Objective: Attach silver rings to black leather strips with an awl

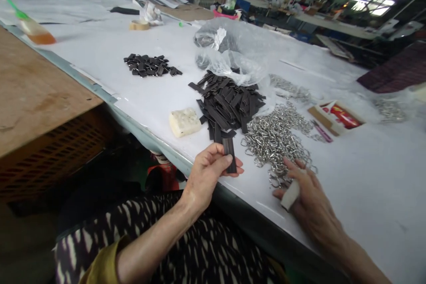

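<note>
My left hand (208, 171) pinches a short black strip (229, 155) between thumb and fingers, near the table's front edge. Just beyond it lies a heap of similar black strips (229, 102). My right hand (309, 199) is at the near side of a pile of silvery metal rings (279, 135), its fingertips touching the rings. A pale grey, square-ended piece (291, 195) sits in that hand, between thumb and fingers; its kind is unclear. Whether the fingers also hold a ring cannot be made out.
A yellowish-white block (184, 122) lies left of the strips. Farther back are a small heap of black pieces with metal rings (149, 65), a clear plastic bag (233, 44) and a tape roll (139, 25). An open carton (336, 117) stands right; a bottle with orange liquid (38, 31) lies far left.
</note>
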The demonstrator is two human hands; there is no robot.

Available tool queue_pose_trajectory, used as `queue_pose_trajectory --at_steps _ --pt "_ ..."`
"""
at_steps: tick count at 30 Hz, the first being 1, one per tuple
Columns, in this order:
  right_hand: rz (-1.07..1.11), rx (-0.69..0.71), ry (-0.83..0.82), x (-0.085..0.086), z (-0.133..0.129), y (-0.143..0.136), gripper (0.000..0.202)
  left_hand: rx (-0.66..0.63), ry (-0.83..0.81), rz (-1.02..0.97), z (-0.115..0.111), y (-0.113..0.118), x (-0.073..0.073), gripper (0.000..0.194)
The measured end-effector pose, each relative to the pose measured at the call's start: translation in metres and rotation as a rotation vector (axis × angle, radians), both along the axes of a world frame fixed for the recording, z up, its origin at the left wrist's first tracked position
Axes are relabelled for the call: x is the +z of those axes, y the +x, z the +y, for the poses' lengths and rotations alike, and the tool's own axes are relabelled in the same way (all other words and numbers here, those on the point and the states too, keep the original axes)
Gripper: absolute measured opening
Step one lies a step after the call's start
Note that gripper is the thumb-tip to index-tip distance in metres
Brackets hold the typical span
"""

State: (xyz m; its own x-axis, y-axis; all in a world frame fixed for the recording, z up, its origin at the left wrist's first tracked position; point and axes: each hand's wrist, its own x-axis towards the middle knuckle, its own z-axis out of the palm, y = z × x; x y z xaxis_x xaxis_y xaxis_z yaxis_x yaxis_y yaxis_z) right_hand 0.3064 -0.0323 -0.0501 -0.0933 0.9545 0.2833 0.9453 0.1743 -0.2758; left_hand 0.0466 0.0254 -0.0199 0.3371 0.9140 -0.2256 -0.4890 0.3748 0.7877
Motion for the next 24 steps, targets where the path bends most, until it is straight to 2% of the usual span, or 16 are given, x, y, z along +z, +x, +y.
queue_pose_trajectory --at_steps 2,6,14,19,24 --pt "0.066 0.056 -0.056 -0.007 0.009 0.007 0.041 0.006 0.004 0.005 0.0 0.002 -0.001 0.01" --pt "0.134 0.1 -0.058 -0.01 0.026 0.007 0.036 0.013 0.018 -0.013 0.002 0.006 -0.003 0.01" --pt "0.224 0.09 -0.022 -0.014 0.044 -0.037 0.033 0.061 0.041 -0.024 0.006 0.014 -0.013 0.01" --pt "0.282 0.059 -0.015 -0.014 0.054 -0.063 0.034 0.062 0.056 -0.05 0.006 0.013 -0.014 0.009" --pt "0.357 -0.02 -0.059 -0.004 0.057 -0.074 0.037 0.071 0.065 -0.061 0.009 0.011 -0.016 0.008"
